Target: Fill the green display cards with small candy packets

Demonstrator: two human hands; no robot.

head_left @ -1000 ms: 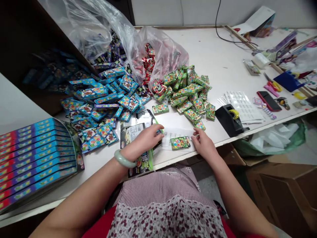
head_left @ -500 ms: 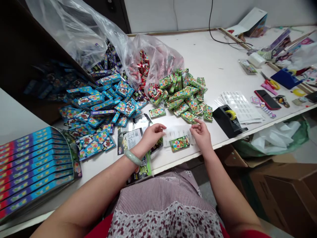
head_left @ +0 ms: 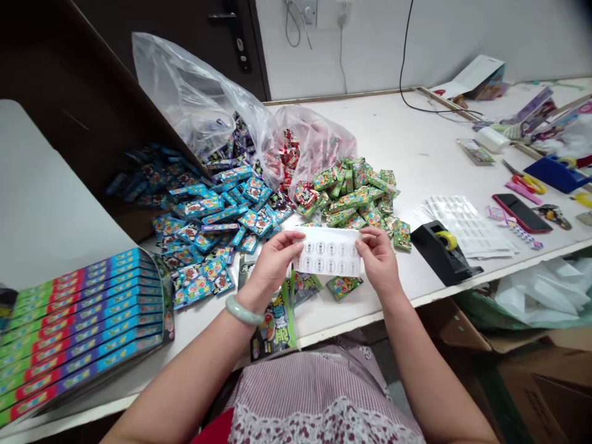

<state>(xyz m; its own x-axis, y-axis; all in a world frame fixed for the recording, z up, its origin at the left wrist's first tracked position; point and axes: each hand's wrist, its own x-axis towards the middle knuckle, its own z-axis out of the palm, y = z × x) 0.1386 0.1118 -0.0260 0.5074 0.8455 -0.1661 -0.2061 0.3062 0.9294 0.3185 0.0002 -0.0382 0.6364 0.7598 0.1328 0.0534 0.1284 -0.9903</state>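
Note:
A white sheet of round clear stickers (head_left: pixel 326 251) is stretched between my two hands above the table. My left hand (head_left: pixel 277 256), with a pale green bangle at its wrist, pinches the sheet's left edge. On the opposite edge, my right hand (head_left: pixel 380 256) grips it between thumb and fingers. Just below the sheet lies a small green box (head_left: pixel 343 287), partly covered by it. Black-and-green printed packaging (head_left: pixel 277 324) lies under my left wrist. Behind the sheet is a heap of green boxes (head_left: pixel 358 197).
Blue boxes (head_left: pixel 222 213) are heaped at left, with red and purple ones by a clear plastic bag (head_left: pixel 319 139). A display carton (head_left: pixel 87 327) holds rows of coloured boxes. At right stand a black tape dispenser (head_left: pixel 439 253), sticker sheets (head_left: pixel 467 225), a phone (head_left: pixel 522 213) and scissors (head_left: pixel 525 179).
Both hands have lifted the sticker sheet off the table and tilted it up, so its printed circles face me. The camera view has shifted, showing more of the wall and display carton.

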